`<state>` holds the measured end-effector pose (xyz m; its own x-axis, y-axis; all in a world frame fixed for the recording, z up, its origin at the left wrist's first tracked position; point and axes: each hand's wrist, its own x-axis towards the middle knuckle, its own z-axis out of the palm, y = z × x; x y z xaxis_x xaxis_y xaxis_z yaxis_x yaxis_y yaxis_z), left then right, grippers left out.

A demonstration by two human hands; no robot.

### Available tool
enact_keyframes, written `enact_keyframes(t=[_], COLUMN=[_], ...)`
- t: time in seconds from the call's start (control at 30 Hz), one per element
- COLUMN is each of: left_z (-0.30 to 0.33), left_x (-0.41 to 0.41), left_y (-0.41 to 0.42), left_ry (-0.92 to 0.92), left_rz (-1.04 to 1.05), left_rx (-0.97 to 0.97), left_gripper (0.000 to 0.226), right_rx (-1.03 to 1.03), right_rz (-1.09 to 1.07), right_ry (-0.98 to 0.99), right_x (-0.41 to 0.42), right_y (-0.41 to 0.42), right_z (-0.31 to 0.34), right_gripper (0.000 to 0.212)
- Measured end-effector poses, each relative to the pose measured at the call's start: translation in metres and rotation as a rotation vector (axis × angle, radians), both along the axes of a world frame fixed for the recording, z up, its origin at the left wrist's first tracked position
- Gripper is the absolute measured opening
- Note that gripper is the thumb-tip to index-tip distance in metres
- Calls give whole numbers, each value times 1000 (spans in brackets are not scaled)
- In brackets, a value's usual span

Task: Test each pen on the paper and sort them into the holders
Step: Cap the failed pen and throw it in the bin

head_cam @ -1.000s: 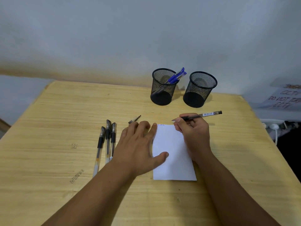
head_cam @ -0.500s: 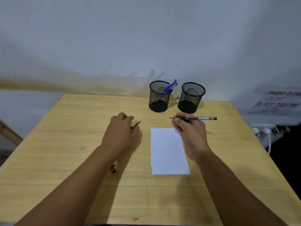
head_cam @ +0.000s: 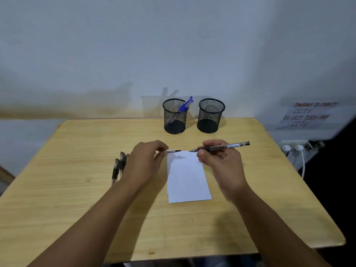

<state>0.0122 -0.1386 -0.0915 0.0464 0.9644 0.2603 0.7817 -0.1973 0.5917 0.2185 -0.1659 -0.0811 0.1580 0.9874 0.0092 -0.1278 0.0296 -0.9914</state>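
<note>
My right hand [head_cam: 219, 162] grips a black uncapped pen [head_cam: 221, 147], held level over the top edge of the white paper [head_cam: 187, 180], tip pointing left. My left hand [head_cam: 144, 162] pinches the small pen cap [head_cam: 173, 151], pointing right, a short gap from the pen tip. Three black pens [head_cam: 119, 166] lie on the table to the left, partly hidden by my left wrist. Two black mesh holders stand at the back: the left holder [head_cam: 174, 116] contains blue pens [head_cam: 185, 106], the right holder [head_cam: 211, 115] looks empty.
The wooden table [head_cam: 77, 199] ends at a wall behind the holders. To the right, off the table, are a handwritten CCTV notice [head_cam: 306, 114] and a power strip with white plugs [head_cam: 294, 148].
My left hand left the paper, picked the cap up from the table and brought it right, toward the pen tip. The right hand kept the pen and levelled it. The camera pulled back.
</note>
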Motion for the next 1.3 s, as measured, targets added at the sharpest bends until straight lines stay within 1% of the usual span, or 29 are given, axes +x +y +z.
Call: enact_keyframes(t=[0.1, 0.23, 0.4, 0.5, 0.63, 0.8, 0.93, 1.0, 1.1, 1.2, 1.3], left_z=[9, 13, 11, 11, 10, 9, 8, 7, 7, 6, 4], left_x=[22, 47, 69, 81, 91, 106, 124, 132, 147, 164, 182], left_y=[-12, -21, -25, -31, -33, -35, -36, -36, -39, -43, -46], left_ry=[-49, -92, -90, -105, -146, -168, -213, -261, -304, -337, -356], left_rz=[-84, -159, -195, -234, -235, -271, -305, -342, -409, -441, -469], left_rx=[48, 56, 70, 89, 70, 66, 39, 7, -45, -54, -70], left_gripper=[11, 13, 15, 14, 14, 13, 12, 12, 14, 14, 15], right_rx=[39, 69, 71, 65, 74, 59, 62, 52, 32, 32, 39], right_rz=[-6, -32, -56, -76, -136, -117, -132, -170, -197, -229, -270], right_ry=[-9, -39, -64, -17, 41, -12, -26, -1, 35, 88, 159], right_x=[11, 28, 47, 56, 71, 82, 90, 97, 108, 116, 127], right_y=[-7, -16, -26, -31, -37, -41, -48, -53, -60, -67, -75], right_z=[4, 5, 2, -1, -4, -7, -13, -17, -23, -26, -28], right_gripper=[19, 20, 17, 15, 13, 14, 11, 10, 14, 17, 11])
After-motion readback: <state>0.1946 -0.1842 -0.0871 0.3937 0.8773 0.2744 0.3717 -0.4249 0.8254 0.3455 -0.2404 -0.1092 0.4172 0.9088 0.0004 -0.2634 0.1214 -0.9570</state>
